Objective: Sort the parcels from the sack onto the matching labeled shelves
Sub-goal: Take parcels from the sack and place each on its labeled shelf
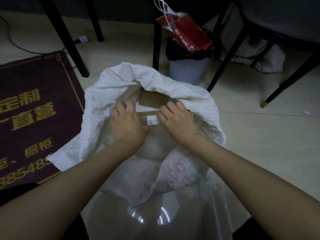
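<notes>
A white woven sack [112, 87] lies open on the floor in front of me. Inside its mouth sits a brown cardboard parcel [153, 100], and nearer to me a flatter cardboard parcel [147, 116] with a white label on its edge. My left hand [127, 124] grips the left end of this nearer parcel. My right hand [176, 118] grips its right end, fingers curled over the top. Pale plastic-wrapped parcels [174, 172] lie in the sack closer to me. No shelves are in view.
A dark red doormat [34, 118] with gold lettering lies on the left. Black chair and table legs [69, 40] stand behind the sack. A grey waste bin [187, 70] with a black liner and a red paper bag [188, 32] stands behind it.
</notes>
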